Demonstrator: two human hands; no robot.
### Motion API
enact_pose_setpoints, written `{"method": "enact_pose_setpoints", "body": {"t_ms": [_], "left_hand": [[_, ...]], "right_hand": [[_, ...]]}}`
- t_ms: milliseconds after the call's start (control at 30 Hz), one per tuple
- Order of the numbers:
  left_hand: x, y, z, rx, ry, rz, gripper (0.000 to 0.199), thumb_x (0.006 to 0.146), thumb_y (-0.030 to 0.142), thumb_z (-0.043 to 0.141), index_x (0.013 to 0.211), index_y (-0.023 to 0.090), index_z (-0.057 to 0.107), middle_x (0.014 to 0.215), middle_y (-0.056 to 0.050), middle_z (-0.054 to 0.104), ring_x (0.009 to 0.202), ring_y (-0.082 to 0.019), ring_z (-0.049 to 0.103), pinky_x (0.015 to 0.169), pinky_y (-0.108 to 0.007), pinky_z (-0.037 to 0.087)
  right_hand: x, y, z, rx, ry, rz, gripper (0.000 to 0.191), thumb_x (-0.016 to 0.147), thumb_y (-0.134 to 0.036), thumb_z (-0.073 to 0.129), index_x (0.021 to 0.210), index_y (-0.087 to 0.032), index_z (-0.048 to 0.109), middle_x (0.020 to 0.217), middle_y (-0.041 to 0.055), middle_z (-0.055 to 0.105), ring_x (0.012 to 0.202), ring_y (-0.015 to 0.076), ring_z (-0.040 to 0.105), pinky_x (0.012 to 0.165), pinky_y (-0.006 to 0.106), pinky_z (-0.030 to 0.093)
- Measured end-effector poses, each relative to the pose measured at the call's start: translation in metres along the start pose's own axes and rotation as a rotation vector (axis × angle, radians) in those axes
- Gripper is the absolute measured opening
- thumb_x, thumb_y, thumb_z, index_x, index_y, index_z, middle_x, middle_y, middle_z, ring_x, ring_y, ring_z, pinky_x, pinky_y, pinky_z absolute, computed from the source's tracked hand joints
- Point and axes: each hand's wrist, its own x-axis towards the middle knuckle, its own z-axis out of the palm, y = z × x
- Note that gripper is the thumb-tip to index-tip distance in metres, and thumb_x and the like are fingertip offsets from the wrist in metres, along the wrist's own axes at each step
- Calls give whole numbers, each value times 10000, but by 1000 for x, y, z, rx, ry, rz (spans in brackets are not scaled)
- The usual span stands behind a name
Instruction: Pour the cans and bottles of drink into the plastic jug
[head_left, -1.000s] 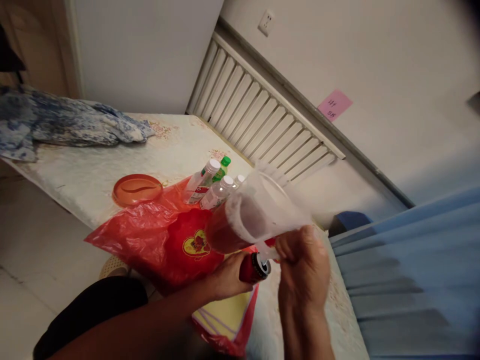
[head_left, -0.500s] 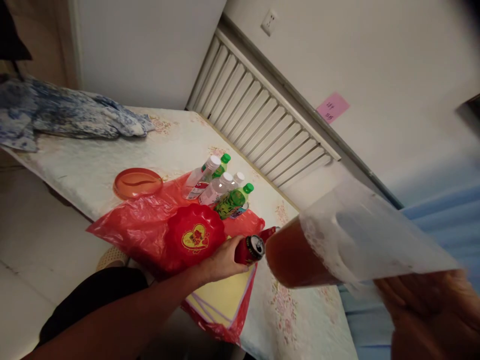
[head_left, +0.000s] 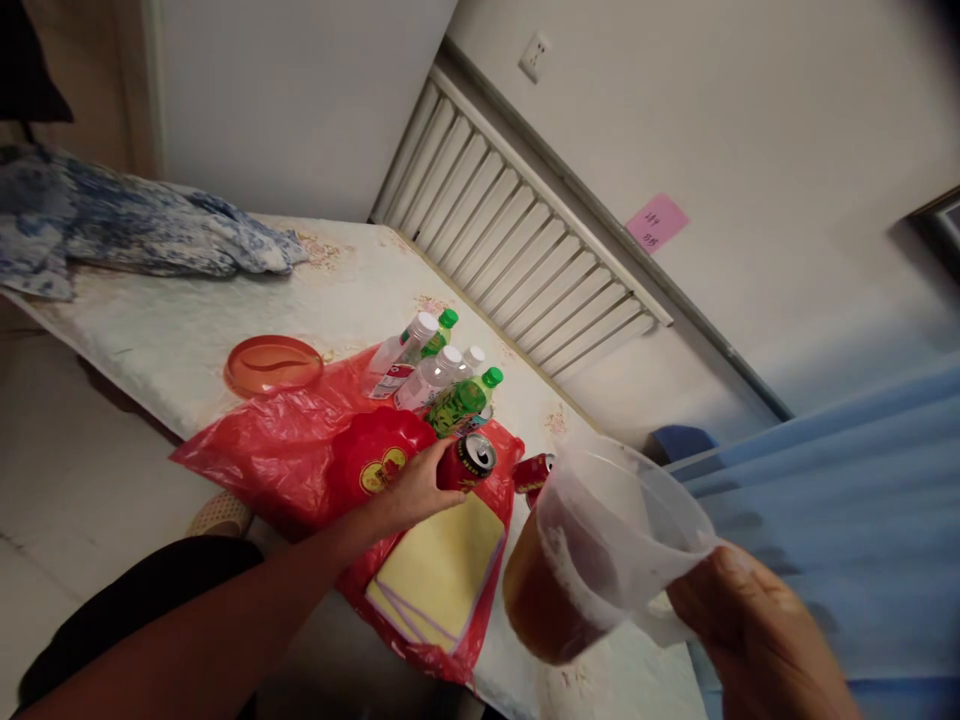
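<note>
My left hand (head_left: 414, 490) is wrapped round a red can (head_left: 461, 465) with an open top, held above the red plastic bag (head_left: 281, 435). At the lower right, my right hand (head_left: 739, 605) grips a clear plastic pitcher (head_left: 600, 540) by its handle side. Brown liquid with foam fills its lower part, and the pitcher is tilted. A second red can (head_left: 531, 473) lies between the held can and the pitcher. A red scalloped dish (head_left: 375, 455) and folded yellow cloths (head_left: 442, 565) rest on the bag.
Several plastic bottles (head_left: 459, 407) stand behind the dish. An orange lid (head_left: 274, 366) and a blue-white cloth (head_left: 172, 225) lie on the floral table (head_left: 187, 315). A radiator (head_left: 517, 235) runs along the wall; a blue curtain (head_left: 847, 510) hangs at right.
My left hand has moved left with the can, away from the pitcher. The pitcher has swung lower and more upright, and its rim now shows.
</note>
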Motion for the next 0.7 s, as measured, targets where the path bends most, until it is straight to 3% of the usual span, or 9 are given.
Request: {"method": "enact_pose_setpoints", "body": {"t_ms": [133,300,467,700], "left_hand": [[1,-5,-13,75,30,-11,640,649,243,726,1254,188,524,1210,-99,656,1142,-292,607,989,-418,473],[5,-8,-20,114,64,8,639,649,261,710,1252,195,511,1224,-95,644,1146,-291,604,1001,-413,466],[6,-8,-20,132,57,-6,609,653,278,711,1228,222,519,1214,-76,649,1137,-287,611,989,-408,481],[8,-15,-18,117,79,31,662,640,256,717,1269,214,515,1286,-92,627,1223,-300,573,1047,-408,448]], "right_hand": [[10,21,2,43,-46,222,426,748,-523,749,566,-228,502,498,-58,308,423,96,257,405,260,216],[25,39,2,144,-240,246,514,807,-561,670,544,-208,404,517,-89,223,469,68,156,461,245,149],[38,50,1,188,-408,311,478,827,-594,578,580,-187,534,475,-79,253,439,71,162,449,252,167],[48,52,1,137,-431,264,470,818,-586,645,659,-144,643,503,-64,314,451,64,206,451,237,179]]}}
